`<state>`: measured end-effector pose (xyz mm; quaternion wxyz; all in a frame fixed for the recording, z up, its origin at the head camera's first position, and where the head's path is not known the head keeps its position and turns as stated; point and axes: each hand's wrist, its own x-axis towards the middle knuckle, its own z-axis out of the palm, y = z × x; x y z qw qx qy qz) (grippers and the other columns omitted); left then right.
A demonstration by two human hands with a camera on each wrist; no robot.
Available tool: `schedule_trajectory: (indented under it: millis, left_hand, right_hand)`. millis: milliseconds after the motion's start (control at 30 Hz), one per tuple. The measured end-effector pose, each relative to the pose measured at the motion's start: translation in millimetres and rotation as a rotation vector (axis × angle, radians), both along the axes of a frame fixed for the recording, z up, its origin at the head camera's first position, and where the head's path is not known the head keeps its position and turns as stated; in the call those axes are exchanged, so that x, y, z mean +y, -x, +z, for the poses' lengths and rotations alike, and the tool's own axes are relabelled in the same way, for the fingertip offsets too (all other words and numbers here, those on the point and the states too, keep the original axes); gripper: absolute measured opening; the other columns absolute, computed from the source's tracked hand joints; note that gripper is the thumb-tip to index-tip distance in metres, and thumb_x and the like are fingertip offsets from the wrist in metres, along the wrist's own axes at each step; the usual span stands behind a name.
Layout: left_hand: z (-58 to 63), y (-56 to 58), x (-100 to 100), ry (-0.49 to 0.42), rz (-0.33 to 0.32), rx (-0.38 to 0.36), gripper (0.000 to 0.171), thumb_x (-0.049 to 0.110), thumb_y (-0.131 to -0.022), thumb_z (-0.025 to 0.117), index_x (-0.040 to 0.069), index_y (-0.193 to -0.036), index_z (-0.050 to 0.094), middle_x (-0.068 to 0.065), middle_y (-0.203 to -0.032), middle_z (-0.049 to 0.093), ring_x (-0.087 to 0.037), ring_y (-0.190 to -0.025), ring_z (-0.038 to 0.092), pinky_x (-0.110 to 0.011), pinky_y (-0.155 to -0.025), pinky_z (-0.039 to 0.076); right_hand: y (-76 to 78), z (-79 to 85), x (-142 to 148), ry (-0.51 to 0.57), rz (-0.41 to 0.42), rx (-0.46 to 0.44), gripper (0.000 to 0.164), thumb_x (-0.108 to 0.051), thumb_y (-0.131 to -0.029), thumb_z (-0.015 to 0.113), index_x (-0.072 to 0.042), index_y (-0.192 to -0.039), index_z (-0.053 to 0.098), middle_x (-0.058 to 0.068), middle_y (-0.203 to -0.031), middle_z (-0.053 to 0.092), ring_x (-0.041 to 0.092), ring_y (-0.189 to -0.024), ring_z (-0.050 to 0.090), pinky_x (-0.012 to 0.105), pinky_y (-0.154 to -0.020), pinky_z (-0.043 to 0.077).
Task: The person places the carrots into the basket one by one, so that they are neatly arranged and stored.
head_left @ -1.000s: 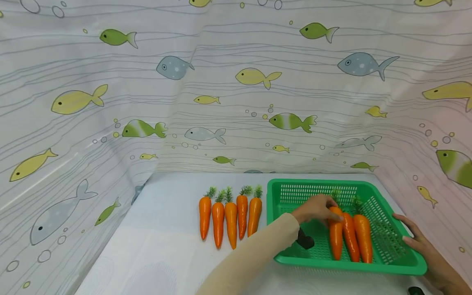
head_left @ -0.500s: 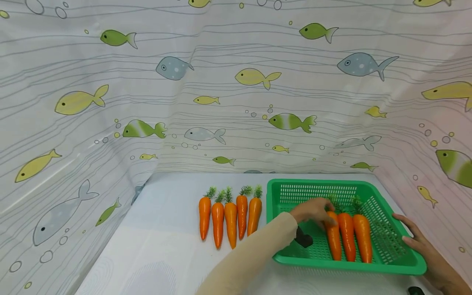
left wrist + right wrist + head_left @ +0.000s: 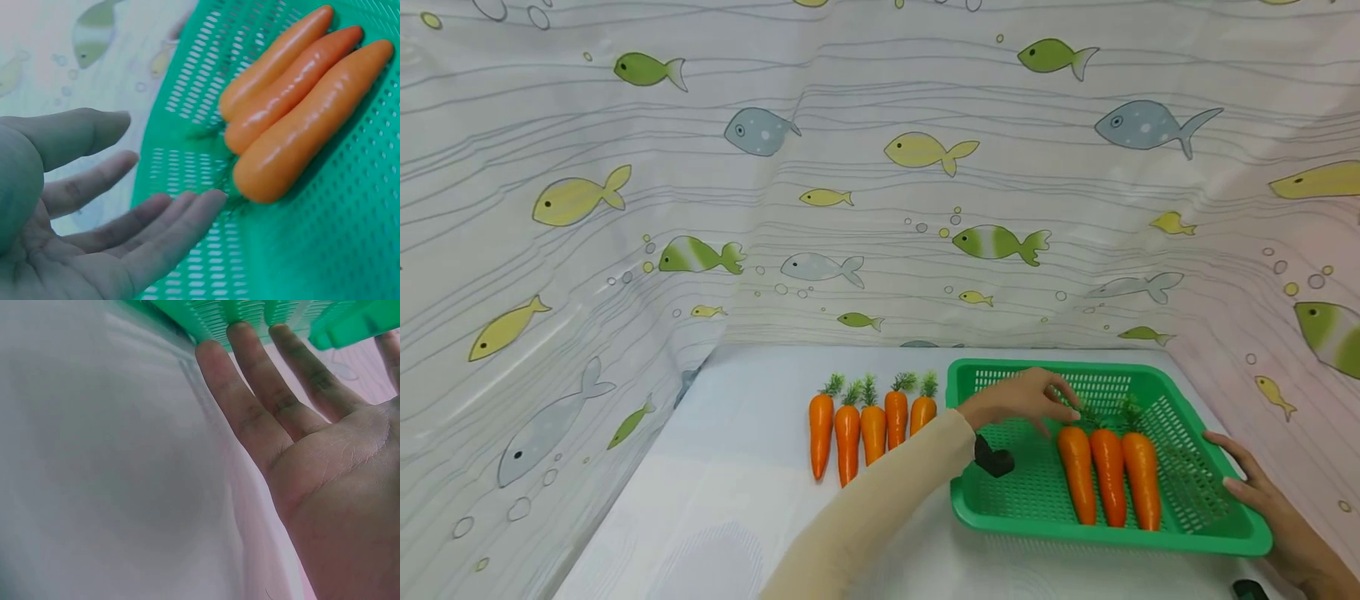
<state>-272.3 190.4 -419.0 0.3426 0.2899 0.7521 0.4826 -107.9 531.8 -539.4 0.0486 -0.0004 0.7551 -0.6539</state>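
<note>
Three orange carrots with green tops lie side by side in a green plastic basket (image 3: 1112, 538): a left carrot (image 3: 1077, 475), a middle carrot (image 3: 1108, 477) and a right carrot (image 3: 1142, 479). My left hand (image 3: 1018, 398) hovers over the basket's back left part, by the left carrot's leafy top. In the left wrist view its fingers (image 3: 169, 244) are spread with nothing between them, and the thick end of the nearest carrot (image 3: 306, 131) is just past the fingertips. My right hand (image 3: 1262, 492) rests against the basket's right side, its straight fingers (image 3: 250, 415) touching the slotted outer wall.
Several more carrots (image 3: 822, 433) stand in a row on the white table (image 3: 700, 483) left of the basket; my left forearm covers some of their tips. A fish-patterned sheet (image 3: 880, 233) walls the table at the back and sides.
My left hand has let go of the left carrot and drawn back up and left. That carrot shifted slightly left in the basket. My right hand stays at the basket's side.
</note>
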Motion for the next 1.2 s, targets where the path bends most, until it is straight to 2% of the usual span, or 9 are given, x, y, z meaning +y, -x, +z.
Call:
schedule_trajectory:
  millis: [167, 267, 400, 500, 700, 800, 967, 1067, 1200]
  left_hand:
    - [11.8, 6.6, -27, -0.100, -0.027, 0.042, 0.028, 0.011, -0.099, 0.071, 0.000, -0.125, 0.067, -0.001, -0.109, 0.068, -0.015, -0.085, 0.071, -0.033, -0.074, 0.063]
    - [17.2, 9.3, -44, -0.165, -0.044, 0.069, 0.027, 0.009, -0.100, 0.070, 0.001, -0.124, 0.066, 0.000, -0.111, 0.068, -0.020, -0.090, 0.073, -0.033, -0.080, 0.062]
    - [18.9, 10.7, -66, -0.223, -0.046, 0.103, 0.020, 0.012, -0.100, 0.070, 0.007, -0.119, 0.067, 0.001, -0.111, 0.069, -0.030, -0.098, 0.072, -0.036, -0.084, 0.062]
    - [17.6, 10.9, -83, -0.224, -0.044, 0.163, 0.019, 0.014, -0.100, 0.071, 0.011, -0.118, 0.068, 0.001, -0.110, 0.070, -0.030, -0.097, 0.071, -0.033, -0.084, 0.061]
    - [12.0, 12.7, -117, -0.200, -0.044, 0.292, 0.020, 0.017, -0.098, 0.074, 0.016, -0.118, 0.069, 0.000, -0.114, 0.070, -0.016, -0.098, 0.071, -0.033, -0.087, 0.059]
    - [9.8, 12.0, -135, -0.189, -0.037, 0.341, 0.020, 0.018, -0.098, 0.074, 0.018, -0.117, 0.069, -0.003, -0.117, 0.070, -0.013, -0.101, 0.069, -0.033, -0.090, 0.058]
    - [5.7, 10.7, -164, -0.179, 0.012, 0.346, 0.021, 0.019, -0.098, 0.074, 0.014, -0.118, 0.070, -0.005, -0.116, 0.070, -0.017, -0.102, 0.068, -0.033, -0.090, 0.058]
    - [1.2, 11.5, -181, -0.166, 0.056, 0.351, 0.022, 0.020, -0.098, 0.074, 0.012, -0.117, 0.070, -0.001, -0.114, 0.070, -0.017, -0.102, 0.067, -0.033, -0.089, 0.058]
    - [-2.6, 11.2, -206, -0.131, 0.113, 0.377, 0.019, 0.021, -0.098, 0.073, 0.014, -0.115, 0.071, 0.001, -0.114, 0.069, -0.019, -0.104, 0.066, -0.035, -0.091, 0.057]
  right_hand:
    - [0.1, 1.1, -1, -0.018, 0.006, 0.000, 0.055, -0.022, -0.113, 0.027, -0.049, -0.159, 0.013, -0.015, -0.149, 0.012, 0.007, -0.095, 0.063, 0.039, -0.070, 0.063]
    - [-1.1, 1.4, -1, -0.035, 0.004, -0.005, 0.055, -0.022, -0.114, 0.026, -0.050, -0.159, 0.012, -0.019, -0.150, 0.008, 0.002, -0.096, 0.060, 0.036, -0.071, 0.062]
    - [-2.4, 1.3, -1, -0.082, -0.014, -0.027, 0.054, -0.024, -0.114, 0.027, -0.053, -0.156, 0.012, -0.024, -0.150, 0.004, -0.004, -0.095, 0.057, 0.035, -0.073, 0.063]
    - [-2.5, 1.7, -1, -0.101, -0.022, -0.038, 0.053, -0.025, -0.114, 0.027, -0.055, -0.155, 0.011, -0.026, -0.150, 0.002, -0.003, -0.093, 0.056, 0.035, -0.072, 0.063]
    - [-1.7, 1.9, -1, -0.064, -0.020, -0.053, 0.054, -0.025, -0.114, 0.027, -0.055, -0.156, 0.011, -0.025, -0.148, 0.005, 0.007, -0.091, 0.062, 0.038, -0.070, 0.062]
    - [-1.7, 0.7, -1, -0.043, -0.015, -0.045, 0.054, -0.024, -0.114, 0.027, -0.054, -0.157, 0.012, -0.026, -0.149, 0.005, 0.005, -0.092, 0.061, 0.037, -0.071, 0.062]
    - [-1.4, 0.5, 0, -0.024, -0.016, -0.067, 0.052, -0.026, -0.114, 0.027, -0.057, -0.154, 0.014, -0.025, -0.146, 0.010, 0.009, -0.091, 0.062, 0.037, -0.071, 0.062]
    - [-1.0, 1.0, 0, -0.064, -0.024, -0.060, 0.052, -0.027, -0.114, 0.027, -0.058, -0.153, 0.014, -0.027, -0.143, 0.012, 0.009, -0.089, 0.063, 0.038, -0.069, 0.063]
    - [0.7, 0.8, -2, -0.087, -0.017, -0.018, 0.053, -0.025, -0.114, 0.028, -0.054, -0.156, 0.013, -0.028, -0.148, 0.007, 0.000, -0.092, 0.059, 0.035, -0.072, 0.063]
